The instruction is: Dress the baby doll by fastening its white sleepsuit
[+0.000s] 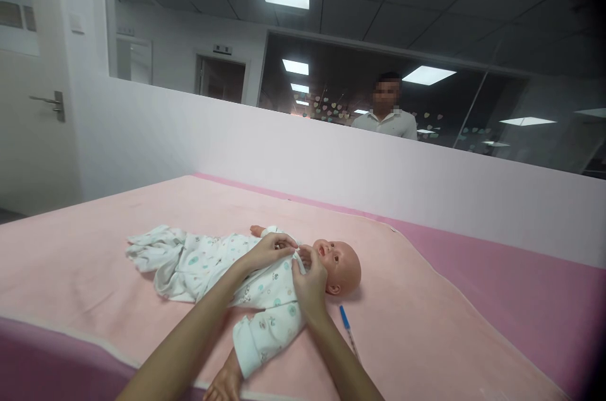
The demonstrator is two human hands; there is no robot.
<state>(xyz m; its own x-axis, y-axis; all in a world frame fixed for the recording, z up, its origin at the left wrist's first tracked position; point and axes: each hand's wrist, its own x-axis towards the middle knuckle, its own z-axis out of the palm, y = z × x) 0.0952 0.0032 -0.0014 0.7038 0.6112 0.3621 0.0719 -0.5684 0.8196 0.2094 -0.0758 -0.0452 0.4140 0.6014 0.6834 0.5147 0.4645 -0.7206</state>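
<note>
A baby doll [331,262] is laid on its back on a pink blanket [426,325] spread over the bed [544,300], with its bare head turned towards the right and its legs towards the left. The doll is dressed in a white patterned sleepsuit [227,268], whose empty leg ends are crumpled at the left. The collar of the sleepsuit is gripped at the doll's neck by both hands: the left hand [269,251] is laid over the chest with its fingers [284,243] curled narrowly onto the cloth, and the right hand [310,284] is placed just below the chin, its fingers [303,262] pinched on the collar edge. A blue pen [349,331] is seen on the blanket just beside the right forearm. Behind the low pink wall [284,155] a person in a light shirt [388,123] is stood, well apart from the bed.
</note>
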